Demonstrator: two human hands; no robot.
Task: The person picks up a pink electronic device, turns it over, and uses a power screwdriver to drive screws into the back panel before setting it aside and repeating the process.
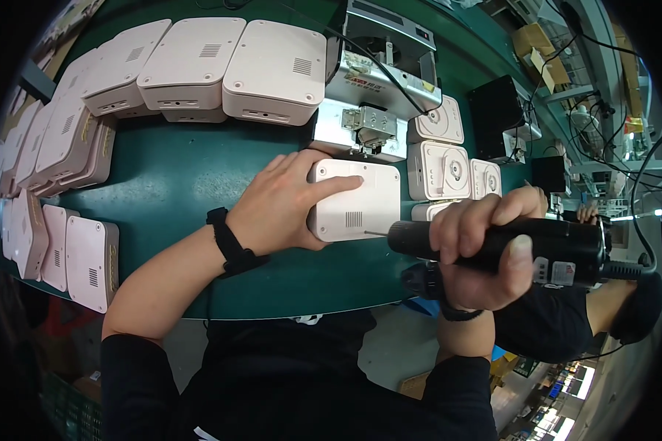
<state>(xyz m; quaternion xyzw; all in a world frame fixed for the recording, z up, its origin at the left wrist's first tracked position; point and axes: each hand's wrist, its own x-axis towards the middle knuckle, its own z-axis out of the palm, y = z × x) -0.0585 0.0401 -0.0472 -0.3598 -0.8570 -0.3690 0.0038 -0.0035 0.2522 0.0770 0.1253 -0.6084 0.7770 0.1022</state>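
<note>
A white plastic housing with a vent grille and corner screw holes lies on the green bench in front of me. My left hand grips it by its left side, thumb lying across the top face. My right hand is wrapped round a black corded electric screwdriver, held sideways with its bit pointing left. The thin bit ends over the housing's lower right part; whether it touches cannot be seen. Just behind the housing stands a metal screw feeder.
White housings stand in stacked rows along the back and left of the green bench. Several opened white units sit right of the feeder. Black boxes and cables lie farther right, where another person is seated.
</note>
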